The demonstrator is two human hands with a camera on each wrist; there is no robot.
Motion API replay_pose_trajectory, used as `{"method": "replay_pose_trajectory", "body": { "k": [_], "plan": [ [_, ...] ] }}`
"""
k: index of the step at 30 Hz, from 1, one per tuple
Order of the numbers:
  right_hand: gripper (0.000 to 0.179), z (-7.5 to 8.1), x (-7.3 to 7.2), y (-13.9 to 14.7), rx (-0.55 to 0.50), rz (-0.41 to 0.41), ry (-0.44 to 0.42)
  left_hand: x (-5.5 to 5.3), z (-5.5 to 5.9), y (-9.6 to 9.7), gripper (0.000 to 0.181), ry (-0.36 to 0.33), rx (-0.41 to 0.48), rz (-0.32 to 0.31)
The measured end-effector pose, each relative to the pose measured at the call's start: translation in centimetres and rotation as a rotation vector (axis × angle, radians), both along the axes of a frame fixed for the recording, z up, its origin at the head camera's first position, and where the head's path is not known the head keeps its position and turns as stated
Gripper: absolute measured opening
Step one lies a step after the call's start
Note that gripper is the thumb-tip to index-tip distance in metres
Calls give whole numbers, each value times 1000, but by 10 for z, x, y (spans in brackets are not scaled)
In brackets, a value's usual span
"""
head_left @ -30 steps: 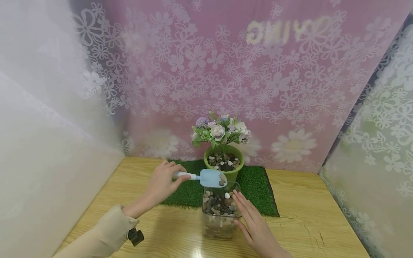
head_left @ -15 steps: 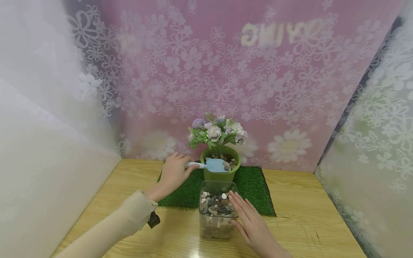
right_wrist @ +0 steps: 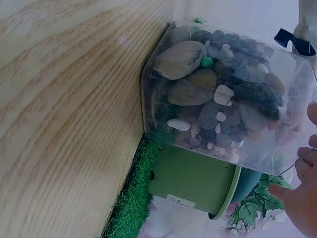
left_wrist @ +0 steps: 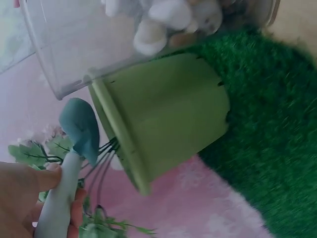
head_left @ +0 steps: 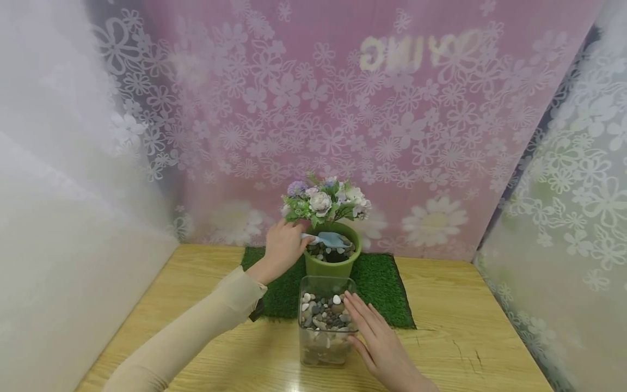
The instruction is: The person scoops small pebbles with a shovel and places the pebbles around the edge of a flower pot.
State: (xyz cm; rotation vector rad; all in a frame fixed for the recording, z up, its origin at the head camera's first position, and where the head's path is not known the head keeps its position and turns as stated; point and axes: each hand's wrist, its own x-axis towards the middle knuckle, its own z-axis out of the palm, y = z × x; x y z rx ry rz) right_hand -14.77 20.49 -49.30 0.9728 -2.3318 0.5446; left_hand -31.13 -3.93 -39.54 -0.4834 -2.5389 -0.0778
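Note:
My left hand grips the pale handle of a small blue trowel, its blade tilted over the mouth of a green flower pot. Pebbles lie inside that pot, around the stems of artificial flowers. In the left wrist view the trowel blade is beside the pot rim, and what it carries cannot be made out. My right hand rests, fingers extended, against the right side of a clear square container. Assorted stones fill its lower part.
The pot stands on a green artificial turf mat on a wooden table. A pink flowered curtain hangs close behind the pot, and pale panels flank both sides.
My left hand has carried the trowel forward, from above the clear container to over the pot, and the blade has tipped. The right hand stays at the container.

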Motion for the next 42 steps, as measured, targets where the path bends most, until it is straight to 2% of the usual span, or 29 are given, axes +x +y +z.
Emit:
{"method": "replay_pose_trajectory", "body": {
  "k": [3, 6, 11, 15, 18, 20, 22, 27, 29, 34, 38, 42],
  "plan": [
    [64, -1, 0, 0, -1, 2, 1, -1, 9, 13, 37, 7, -63, 45],
    [63, -1, 0, 0, -4, 3, -4, 0, 19, 29, 39, 6, -162, 73],
    [66, 1, 1, 0, -10, 3, -14, 6, 35, 55, 29, 5, -316, 50],
    [65, 1, 1, -1, -12, 6, -23, 9, 40, 64, 26, 79, -401, 51],
    [66, 0, 1, -2, -11, 7, -31, 10, 40, 65, 27, 137, -436, 68],
    [67, -1, 1, -2, -15, 6, -34, 10, 39, 63, 20, 158, -445, 66],
    [68, -1, 2, -2, -20, 2, -39, 9, 38, 61, 14, 173, -447, 51],
    [73, 2, 3, -2, -30, -1, -42, 6, 30, 56, 14, 211, -464, 2],
    [73, 2, 4, -2, -27, -3, -44, 4, 26, 56, 14, 247, -475, -6],
    [70, 0, 3, -1, -23, -7, -48, 0, 20, 63, 32, 355, -524, 21],
    [70, 1, 2, 0, -30, -4, -42, -2, 21, 68, 44, 391, -587, 59],
    [69, 1, 3, 0, -25, -12, -47, -3, 22, 70, 41, 400, -579, 69]
  ]
}}
